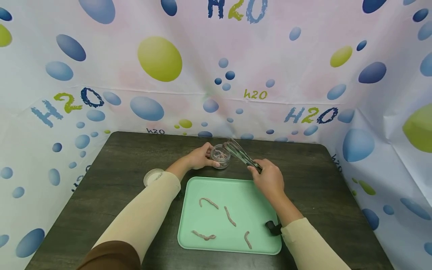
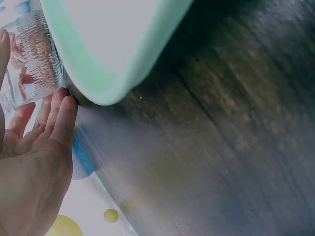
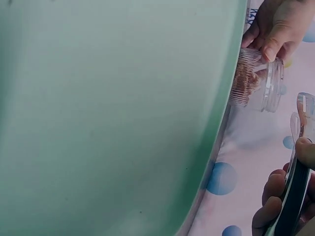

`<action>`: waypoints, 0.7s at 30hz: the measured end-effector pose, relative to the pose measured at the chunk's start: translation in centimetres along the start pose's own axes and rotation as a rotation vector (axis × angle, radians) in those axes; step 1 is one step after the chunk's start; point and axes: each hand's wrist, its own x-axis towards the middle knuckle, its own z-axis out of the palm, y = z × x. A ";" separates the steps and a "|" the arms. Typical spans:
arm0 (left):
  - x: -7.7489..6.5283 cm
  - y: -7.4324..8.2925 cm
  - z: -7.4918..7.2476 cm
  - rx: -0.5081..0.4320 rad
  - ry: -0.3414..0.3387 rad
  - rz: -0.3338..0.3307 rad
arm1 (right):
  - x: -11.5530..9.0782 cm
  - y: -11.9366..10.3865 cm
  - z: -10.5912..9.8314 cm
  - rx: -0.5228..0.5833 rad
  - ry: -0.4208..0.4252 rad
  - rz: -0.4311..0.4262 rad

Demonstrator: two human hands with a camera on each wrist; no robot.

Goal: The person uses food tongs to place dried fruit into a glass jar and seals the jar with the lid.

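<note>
My left hand holds a small clear jar on the table, thumb in front and fingers behind. Inside the ribbed jar are pinkish-brown worm-like pieces. My right hand grips metal tongs with dark handles. Their tips reach over the jar's right side; something brownish shows near them in the right wrist view, but I cannot tell whether it is pinched. Below lies a pale green tray bearing several separate worm-like pieces, among them a curved one and a straighter one.
A round, clear-rimmed lid lies left of the tray, partly behind my left forearm. A black strap piece on my right wrist hangs over the tray's right edge. The dark wooden table meets a bubble-printed sheet at the back.
</note>
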 end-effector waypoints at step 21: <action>0.5 0.0 0.5 -0.009 0.070 0.006 | -3.9 1.6 -3.3 0.027 0.033 0.030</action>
